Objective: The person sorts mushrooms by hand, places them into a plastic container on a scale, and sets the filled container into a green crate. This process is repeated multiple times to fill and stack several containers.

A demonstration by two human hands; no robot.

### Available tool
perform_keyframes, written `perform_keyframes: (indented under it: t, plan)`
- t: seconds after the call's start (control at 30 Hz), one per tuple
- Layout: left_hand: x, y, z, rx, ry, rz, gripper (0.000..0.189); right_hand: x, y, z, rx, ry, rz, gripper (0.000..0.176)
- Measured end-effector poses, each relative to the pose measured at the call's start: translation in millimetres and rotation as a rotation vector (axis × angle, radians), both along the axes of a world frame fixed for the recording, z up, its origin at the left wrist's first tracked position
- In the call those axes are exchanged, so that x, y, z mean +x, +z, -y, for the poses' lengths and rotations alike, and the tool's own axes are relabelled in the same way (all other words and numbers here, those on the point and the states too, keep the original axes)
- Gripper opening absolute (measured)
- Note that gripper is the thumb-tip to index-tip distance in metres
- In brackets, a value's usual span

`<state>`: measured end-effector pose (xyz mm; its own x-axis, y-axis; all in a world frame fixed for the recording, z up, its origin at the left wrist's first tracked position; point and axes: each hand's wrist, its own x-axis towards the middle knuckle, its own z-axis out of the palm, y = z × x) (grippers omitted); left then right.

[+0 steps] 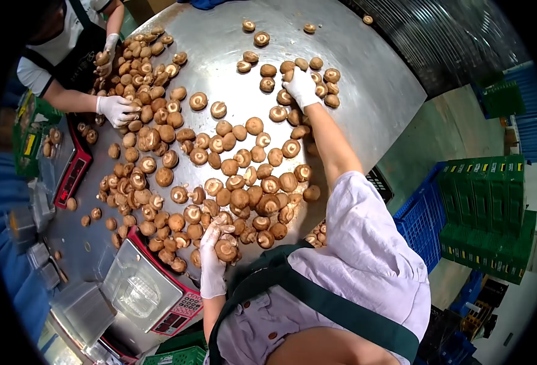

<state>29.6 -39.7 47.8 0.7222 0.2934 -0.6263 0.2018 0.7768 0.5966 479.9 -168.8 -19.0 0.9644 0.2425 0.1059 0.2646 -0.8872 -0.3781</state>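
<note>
Fingers (pixel 210 234) of the left hand (pixel 211 258), in a white glove, are curled shut round a mushroom (pixel 226 250), cap up. They hold it just above the near edge of the heap, close to the body, where it is likely easiest to look over. The right hand (pixel 302 86), also gloved, is stretched far out. Its fingers (pixel 293 78) bend down over a far cluster of mushrooms (pixel 308 76), and whether they have closed on one I cannot tell, since the glove hides what is under them. That arm is fully extended, probably because the far cluster lies beyond easy reach.

Loose mushrooms (pixel 238 182) cover the steel table (pixel 366 85) in a single layer, some cap up and some gills up. Spread out like this, each one can be seen and picked on its own.

A scale (pixel 147 292) with a red-trimmed keypad stands just left of the left hand, at the table's near edge. A second scale (pixel 70 167) sits further along the left side.

At the top left, a co-worker's gloved hands (pixel 116 109) rest in a denser pile (pixel 143 79), well apart from the person's own hands. Green crates (pixel 487 201) and blue crates (pixel 421 216) are stacked on the floor to the right, off the table.
</note>
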Motion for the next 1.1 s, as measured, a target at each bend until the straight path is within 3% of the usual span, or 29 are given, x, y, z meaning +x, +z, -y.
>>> perform_keyframes:
  t: [0.07,0.13,0.2,0.27,0.33,0.4,0.47,0.53,0.6,0.73,0.8,0.87,0.93,1.1]
  plan:
    - [4,3,-1,-0.009,-0.001,-0.004,0.035,-1,-7,1,0.126,-0.009,-0.068,0.045]
    - [7,2,-2,-0.022,0.000,-0.009,0.035,-19,10,8,0.350,0.112,-0.175,0.059]
    - [9,-1,-3,0.011,-0.063,0.024,0.035,-30,17,16,0.492,0.186,-0.166,0.060]
    - [13,3,-1,0.009,-0.074,0.032,0.035,-47,39,24,0.838,0.250,-0.360,0.055]
    - [19,6,-1,0.013,-0.098,0.045,0.036,-57,43,32,1.383,0.453,-0.782,0.059]
    - [23,8,-1,-0.004,-0.131,0.070,0.037,-76,48,41,1.637,0.584,-0.901,0.064]
    - [27,11,0,0.022,-0.152,0.072,0.037,-96,67,45,1.701,0.724,-1.042,0.065]
    - [32,16,3,0.076,-0.176,0.084,0.038,-113,69,48,1.740,0.615,-1.118,0.065]
    - [33,16,4,0.101,-0.213,0.109,0.041,-128,77,45,1.578,0.696,-1.088,0.066]
    - [34,13,11,0.011,-0.320,0.214,0.056,-185,103,38,0.740,0.734,-0.972,0.055]
    - [36,14,22,-0.149,-0.223,0.279,0.058,-221,110,30,0.483,1.000,-0.674,0.057]
    - [29,1,26,-0.218,-0.145,0.264,0.053,-240,109,28,0.399,1.148,-0.681,0.056]
    - [23,-6,22,-0.155,-0.142,-0.001,0.047,-240,108,28,0.415,1.117,-0.713,0.054]
    - [11,-1,19,-0.231,-0.060,0.012,0.038,-203,108,34,0.309,0.644,-0.715,0.035]
